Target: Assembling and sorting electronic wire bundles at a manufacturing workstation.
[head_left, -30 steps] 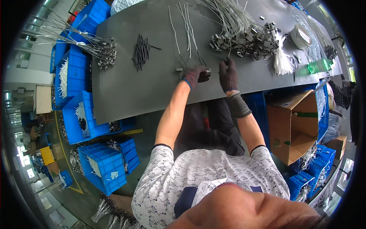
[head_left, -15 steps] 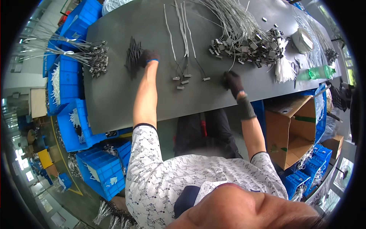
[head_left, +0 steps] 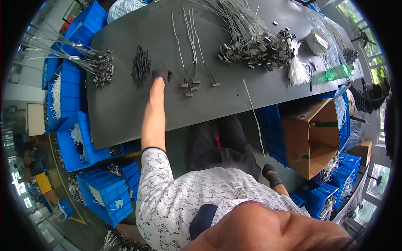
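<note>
My left hand (head_left: 161,75), in a dark glove, is over the table between a bundle of short black tubes (head_left: 141,65) and a few laid-out white cables (head_left: 192,42). Its fingers are smeared by motion, so I cannot tell whether they hold anything. Black leads with small grey connectors (head_left: 189,88) end those cables, just right of that hand. Down beside my right thigh, my gloved right hand (head_left: 271,171) is closed on one end of a thin white cable (head_left: 254,113). This cable runs up over the table's front edge, its far end lying on the tabletop.
A heap of connectors (head_left: 268,52) with grey cables lies at the table's (head_left: 125,113) back right. White strips (head_left: 298,69), scissors (head_left: 311,69) and a green bottle (head_left: 340,72) are beyond it. Blue crates (head_left: 102,192) stand left; an open cardboard box (head_left: 312,138) stands right.
My right hand has moved from the table down beside my thigh, drawing the white cable over the edge. My left hand has shifted off the black tubes, to their right.
</note>
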`<state>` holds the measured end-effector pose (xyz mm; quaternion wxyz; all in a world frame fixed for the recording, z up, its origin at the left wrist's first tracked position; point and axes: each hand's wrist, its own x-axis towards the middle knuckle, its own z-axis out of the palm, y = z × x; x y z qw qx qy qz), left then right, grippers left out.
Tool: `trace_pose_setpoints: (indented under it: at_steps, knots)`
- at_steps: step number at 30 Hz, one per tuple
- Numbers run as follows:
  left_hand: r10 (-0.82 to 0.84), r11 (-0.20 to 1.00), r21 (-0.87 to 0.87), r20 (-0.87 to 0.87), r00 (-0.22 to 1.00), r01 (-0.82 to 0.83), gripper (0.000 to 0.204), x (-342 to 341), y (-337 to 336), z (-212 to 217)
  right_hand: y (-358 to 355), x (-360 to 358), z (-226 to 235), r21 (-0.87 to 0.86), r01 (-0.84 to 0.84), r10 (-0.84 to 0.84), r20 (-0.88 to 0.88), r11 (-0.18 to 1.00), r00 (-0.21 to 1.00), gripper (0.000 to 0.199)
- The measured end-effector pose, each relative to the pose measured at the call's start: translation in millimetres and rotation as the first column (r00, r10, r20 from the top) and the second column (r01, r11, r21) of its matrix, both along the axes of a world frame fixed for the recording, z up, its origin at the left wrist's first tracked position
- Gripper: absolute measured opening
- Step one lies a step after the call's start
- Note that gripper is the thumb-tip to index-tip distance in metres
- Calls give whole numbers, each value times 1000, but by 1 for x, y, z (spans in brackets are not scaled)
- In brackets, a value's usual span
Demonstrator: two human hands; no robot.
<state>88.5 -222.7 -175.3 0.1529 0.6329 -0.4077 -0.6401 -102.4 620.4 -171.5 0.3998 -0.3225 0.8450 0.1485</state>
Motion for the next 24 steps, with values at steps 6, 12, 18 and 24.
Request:
trace_pose_setpoints:
  at_steps: [6, 12, 18, 24]
  knots:
    - [177, 956, 294, -609, 773, 13, 5, -81, 197, 70, -3, 18, -15, -397, 79, -119, -79, 914, 990, 23]
    - [290, 957, 239, -802, 522, -165, 7, -140, 284, 135, -151, -14, 44, -507, -174, 103, -165, 844, 981, 20]
    - [230, 838, -57, -864, 447, -543, 14, -137, 292, 222, -111, -27, 32, -209, -148, 121, -134, 967, 984, 23]
    - [-170, 921, -369, -669, 723, -124, 12, -118, 302, 222, -89, -12, 25, -326, -57, 33, -80, 944, 996, 23]
